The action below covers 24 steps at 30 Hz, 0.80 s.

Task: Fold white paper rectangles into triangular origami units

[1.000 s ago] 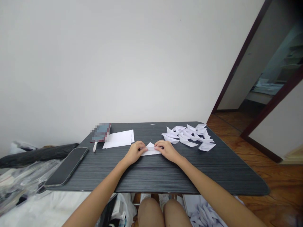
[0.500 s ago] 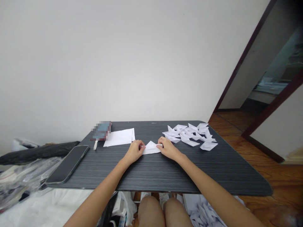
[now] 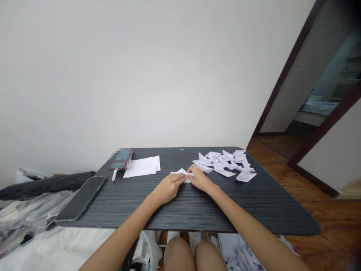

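Observation:
A small piece of folded white paper (image 3: pixel 182 171) lies on the dark tabletop, a pointed peak showing along its far side. Over its left part and front rests my left hand (image 3: pixel 169 186), its fingers pressed together and holding the paper down near the middle. My right hand (image 3: pixel 199 177) pinches the paper's right end between thumb and fingers, and a curled bit of it shows at the fingertips. The two hands' fingertips almost meet. Much of the paper is hidden under them.
Flat white sheets (image 3: pixel 142 166) lie at the back left, beside a blurred-out object (image 3: pixel 121 159) with a white strap. A smartphone (image 3: pixel 81 199) sits on the left edge. Several folded paper pieces (image 3: pixel 224 163) are heaped at the right. More folded paper (image 3: pixel 244 256) is below the table.
My left hand has slid right from the paper's left end to its middle, fingers now over it. My right hand stays at the right end, where the paper has been bent inward.

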Each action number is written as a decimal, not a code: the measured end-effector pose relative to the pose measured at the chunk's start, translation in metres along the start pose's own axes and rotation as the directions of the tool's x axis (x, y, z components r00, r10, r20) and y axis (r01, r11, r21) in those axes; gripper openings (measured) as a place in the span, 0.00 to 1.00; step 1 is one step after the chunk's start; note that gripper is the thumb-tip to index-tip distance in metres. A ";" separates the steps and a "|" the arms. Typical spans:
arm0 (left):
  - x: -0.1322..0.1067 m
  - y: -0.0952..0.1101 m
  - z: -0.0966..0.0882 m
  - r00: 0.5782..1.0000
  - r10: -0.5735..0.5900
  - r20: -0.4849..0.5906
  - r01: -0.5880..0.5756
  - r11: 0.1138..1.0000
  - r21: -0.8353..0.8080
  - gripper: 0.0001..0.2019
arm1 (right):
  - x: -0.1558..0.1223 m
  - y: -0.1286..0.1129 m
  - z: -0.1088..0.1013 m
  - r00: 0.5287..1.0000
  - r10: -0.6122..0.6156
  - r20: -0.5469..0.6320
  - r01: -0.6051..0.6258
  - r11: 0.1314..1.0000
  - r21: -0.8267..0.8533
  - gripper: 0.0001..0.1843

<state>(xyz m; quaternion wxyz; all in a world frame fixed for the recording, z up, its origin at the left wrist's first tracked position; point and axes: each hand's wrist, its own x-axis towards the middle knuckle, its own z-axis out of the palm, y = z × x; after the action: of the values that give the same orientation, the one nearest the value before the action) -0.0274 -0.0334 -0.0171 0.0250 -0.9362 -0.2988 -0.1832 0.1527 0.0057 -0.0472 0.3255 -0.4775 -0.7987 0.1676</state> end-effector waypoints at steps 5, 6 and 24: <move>-0.002 0.003 0.006 0.994 -0.095 0.062 0.100 0.990 -0.096 0.19 | -0.004 -0.007 0.000 0.999 -0.017 -0.035 0.016 0.999 -0.031 0.07; -0.002 0.003 0.007 0.991 -0.115 0.061 0.121 0.987 -0.106 0.19 | -0.005 -0.011 0.000 0.998 -0.029 -0.056 0.025 0.998 -0.059 0.09; -0.008 0.005 0.009 0.903 -0.420 -0.087 0.428 0.866 0.258 0.17 | -0.028 -0.035 -0.014 0.987 -0.120 0.109 0.152 0.917 -0.370 0.13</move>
<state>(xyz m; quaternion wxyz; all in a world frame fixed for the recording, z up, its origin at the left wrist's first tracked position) -0.0277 -0.0402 -0.0277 0.1160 -0.8329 -0.5187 -0.1545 0.1488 -0.0369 -0.0264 0.2046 -0.4669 -0.8603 0.0080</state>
